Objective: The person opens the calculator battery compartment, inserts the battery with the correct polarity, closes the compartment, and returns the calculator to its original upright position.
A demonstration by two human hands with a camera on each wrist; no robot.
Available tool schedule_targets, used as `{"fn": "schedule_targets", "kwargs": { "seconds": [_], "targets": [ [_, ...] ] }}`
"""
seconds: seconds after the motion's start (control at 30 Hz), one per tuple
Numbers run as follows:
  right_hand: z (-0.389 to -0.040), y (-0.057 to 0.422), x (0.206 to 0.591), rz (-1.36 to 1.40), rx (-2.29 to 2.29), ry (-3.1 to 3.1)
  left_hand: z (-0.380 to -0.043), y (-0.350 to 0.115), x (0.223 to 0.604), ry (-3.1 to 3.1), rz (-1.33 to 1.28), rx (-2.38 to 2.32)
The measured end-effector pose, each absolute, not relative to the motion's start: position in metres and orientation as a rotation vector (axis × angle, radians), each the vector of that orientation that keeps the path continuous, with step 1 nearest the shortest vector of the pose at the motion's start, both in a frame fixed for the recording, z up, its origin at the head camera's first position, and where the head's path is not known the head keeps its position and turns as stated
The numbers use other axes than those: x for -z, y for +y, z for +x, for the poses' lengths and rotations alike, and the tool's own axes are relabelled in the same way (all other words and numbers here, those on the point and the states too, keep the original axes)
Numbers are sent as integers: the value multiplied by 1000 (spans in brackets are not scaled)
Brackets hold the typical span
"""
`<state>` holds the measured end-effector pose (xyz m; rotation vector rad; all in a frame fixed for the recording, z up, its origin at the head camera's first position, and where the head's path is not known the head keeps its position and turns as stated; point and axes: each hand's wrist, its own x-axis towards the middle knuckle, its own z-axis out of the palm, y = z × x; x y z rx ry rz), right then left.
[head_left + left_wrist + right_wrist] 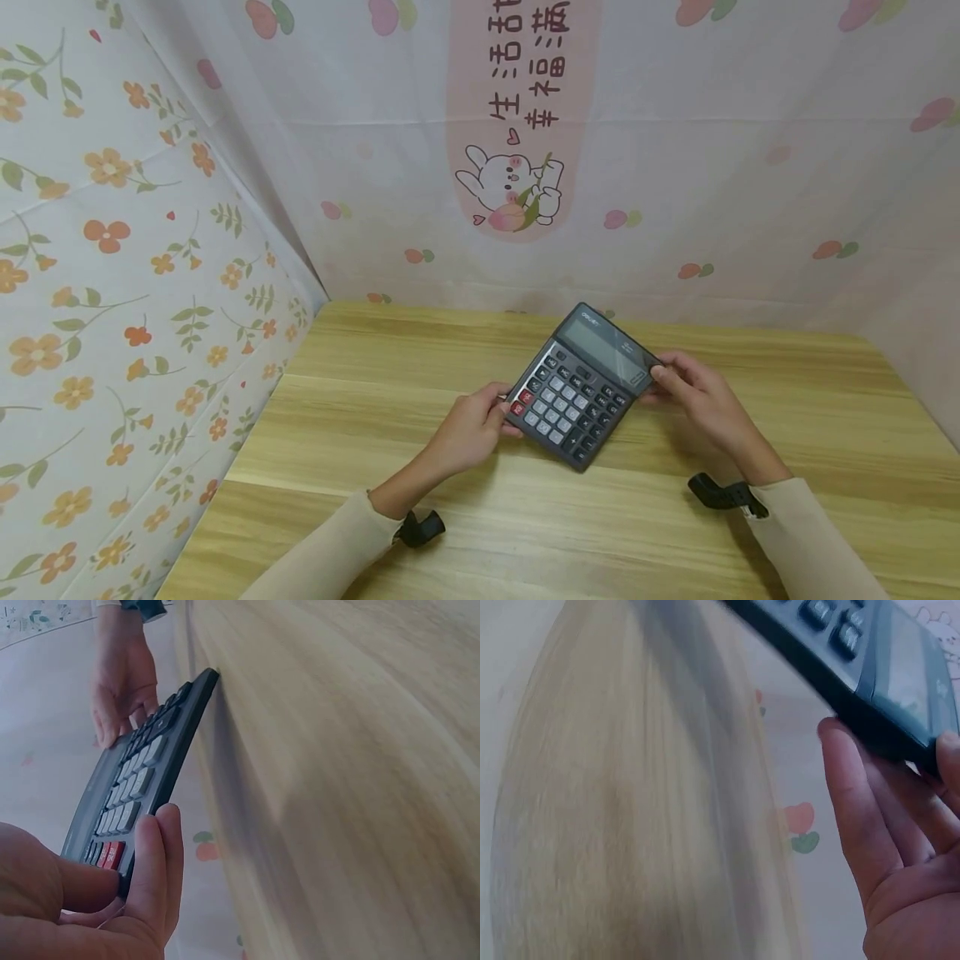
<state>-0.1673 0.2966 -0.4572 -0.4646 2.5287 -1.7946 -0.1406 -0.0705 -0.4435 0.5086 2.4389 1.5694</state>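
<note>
A dark grey calculator (573, 387) is held turned at a slant over the table, its keys and display facing up toward the head camera. My left hand (472, 425) pinches its lower left corner, the thumb beside the red keys (112, 855). At the upper right corner my right hand (697, 400) grips the display end (911, 682), thumb on top and fingers beneath. Both wrist views show the calculator tilted, with its shadow on the wood below. The calculator's underside is mostly hidden.
The wood-grain table (360, 500) runs back to a hanging cloth (375, 167) printed with a rabbit and characters. A floral cloth (135, 333) closes off the left side. Black straps (420, 529) sit at both wrists.
</note>
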Motion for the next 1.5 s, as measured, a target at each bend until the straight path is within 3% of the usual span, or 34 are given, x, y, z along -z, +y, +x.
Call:
{"fn": "schedule_targets", "kwargs": {
  "seconds": [0.67, 1.5],
  "targets": [
    [-175, 285, 449, -249, 1843, 2383, -144, -74, 459, 2431, 579, -1477],
    [-196, 285, 445, -244, 1748, 2269, -147, -60, 449, 2629, 653, -821]
  ]
}}
